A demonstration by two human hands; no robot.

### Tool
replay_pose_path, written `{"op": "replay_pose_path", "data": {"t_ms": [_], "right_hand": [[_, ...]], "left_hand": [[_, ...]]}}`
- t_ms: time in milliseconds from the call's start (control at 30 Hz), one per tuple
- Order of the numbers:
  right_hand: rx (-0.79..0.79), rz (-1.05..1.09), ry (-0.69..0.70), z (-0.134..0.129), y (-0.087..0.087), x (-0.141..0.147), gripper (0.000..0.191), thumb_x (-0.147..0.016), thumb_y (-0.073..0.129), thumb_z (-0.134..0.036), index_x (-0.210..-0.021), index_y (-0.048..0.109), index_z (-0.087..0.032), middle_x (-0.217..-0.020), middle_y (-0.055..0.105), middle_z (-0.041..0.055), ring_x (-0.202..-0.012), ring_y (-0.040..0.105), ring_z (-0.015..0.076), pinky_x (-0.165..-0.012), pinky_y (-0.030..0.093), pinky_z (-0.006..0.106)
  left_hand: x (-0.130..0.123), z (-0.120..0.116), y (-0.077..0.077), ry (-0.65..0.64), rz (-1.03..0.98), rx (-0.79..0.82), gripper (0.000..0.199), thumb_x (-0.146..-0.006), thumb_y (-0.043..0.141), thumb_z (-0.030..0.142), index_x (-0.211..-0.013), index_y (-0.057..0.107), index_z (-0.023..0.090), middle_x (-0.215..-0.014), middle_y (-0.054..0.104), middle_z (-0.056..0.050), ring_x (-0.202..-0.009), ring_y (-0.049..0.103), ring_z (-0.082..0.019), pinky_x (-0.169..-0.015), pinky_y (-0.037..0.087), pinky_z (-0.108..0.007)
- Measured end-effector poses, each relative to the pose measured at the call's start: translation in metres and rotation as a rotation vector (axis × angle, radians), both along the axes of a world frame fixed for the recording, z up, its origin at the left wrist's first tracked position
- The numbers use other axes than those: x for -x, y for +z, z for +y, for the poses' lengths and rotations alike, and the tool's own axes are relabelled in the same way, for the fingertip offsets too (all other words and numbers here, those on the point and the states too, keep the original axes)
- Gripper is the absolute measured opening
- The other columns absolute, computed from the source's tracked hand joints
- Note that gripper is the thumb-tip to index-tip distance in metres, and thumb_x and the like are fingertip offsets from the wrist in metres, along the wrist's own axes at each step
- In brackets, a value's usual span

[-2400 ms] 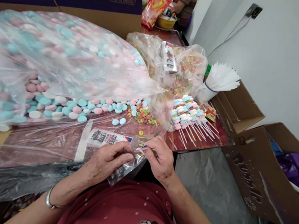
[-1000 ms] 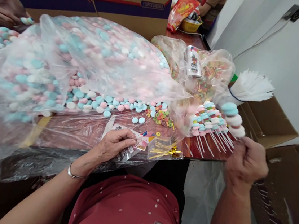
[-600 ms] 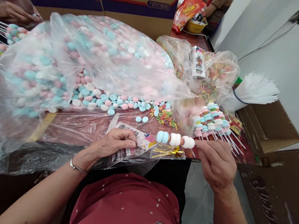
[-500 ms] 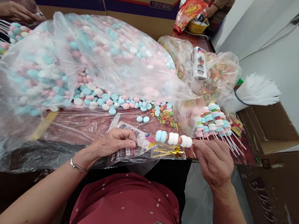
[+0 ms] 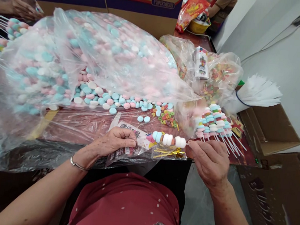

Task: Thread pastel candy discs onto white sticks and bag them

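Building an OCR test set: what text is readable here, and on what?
"1*30PCS*24BOXES": carton
"MICKE", upside down, rest unclear: shirt
"Bubble", probably: brown box
Too blurred or small: card pack, flat card, red packet, yellow box

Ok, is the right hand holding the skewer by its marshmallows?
No, the right hand pinches the white stick, just beyond the white marshmallows.

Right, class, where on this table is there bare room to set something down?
The widest free patch is the film-covered table between the loose candies and the left hand. A small one: the corner right of the laid skewers. It is crowded by the right hand, with the held skewer and gold ties, and behind, under the big bag.
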State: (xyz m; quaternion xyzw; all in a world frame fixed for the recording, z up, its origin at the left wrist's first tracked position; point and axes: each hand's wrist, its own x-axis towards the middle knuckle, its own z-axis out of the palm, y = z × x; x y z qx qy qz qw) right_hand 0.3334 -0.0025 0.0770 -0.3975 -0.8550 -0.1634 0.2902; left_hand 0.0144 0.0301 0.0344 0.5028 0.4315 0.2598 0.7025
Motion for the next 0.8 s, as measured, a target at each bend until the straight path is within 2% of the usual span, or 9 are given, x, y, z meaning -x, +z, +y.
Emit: {"op": "replay_pose_path", "data": {"t_ms": [233, 400, 567, 800], "right_hand": [[0.017, -0.046, 0.083, 0.003, 0.007, -0.005, 0.022, -0.090, 0.063, -0.017, -0.108, 0.066, -0.029, -0.089, 0.074, -0.0001, -0.076, 0.058, 0.0160, -0.072, 0.039, 0.035], [0.026, -0.080, 0.110, 0.007, 0.015, -0.005, 0.020, -0.089, 0.062, -0.015, -0.107, 0.064, -0.025, -0.083, 0.073, 0.0006, -0.073, 0.057, 0.0156, -0.072, 0.038, 0.034], [0.069, -0.090, 0.150, 0.010, 0.013, 0.000, 0.020, -0.089, 0.061, -0.012, -0.106, 0.062, -0.022, -0.081, 0.071, 0.0014, -0.071, 0.055, 0.0156, -0.073, 0.038, 0.034], [0.132, -0.110, 0.169, 0.015, 0.014, -0.001, 0.008, -0.091, 0.056, -0.013, -0.096, 0.061, -0.017, -0.073, 0.065, 0.0024, -0.068, 0.053, 0.0166, -0.072, 0.038, 0.034]], "left_hand": [[-0.003, 0.008, 0.005, -0.073, 0.141, -0.113, 0.025, -0.073, 0.069, 0.036, -0.063, 0.061, 0.015, -0.057, 0.058, 0.002, -0.055, 0.047, -0.010, -0.053, 0.033, -0.021], [0.000, 0.013, 0.004, -0.110, 0.192, -0.170, 0.027, -0.073, 0.068, 0.039, -0.064, 0.061, 0.014, -0.059, 0.052, 0.003, -0.057, 0.043, -0.009, -0.054, 0.031, -0.021], [0.000, 0.014, 0.002, -0.128, 0.207, -0.210, 0.027, -0.074, 0.066, 0.039, -0.064, 0.060, 0.015, -0.060, 0.052, 0.002, -0.058, 0.043, -0.010, -0.054, 0.031, -0.021], [0.002, 0.017, 0.001, -0.165, 0.246, -0.280, 0.028, -0.078, 0.064, 0.039, -0.063, 0.059, 0.016, -0.060, 0.050, 0.003, -0.057, 0.042, -0.010, -0.054, 0.032, -0.021]]}}
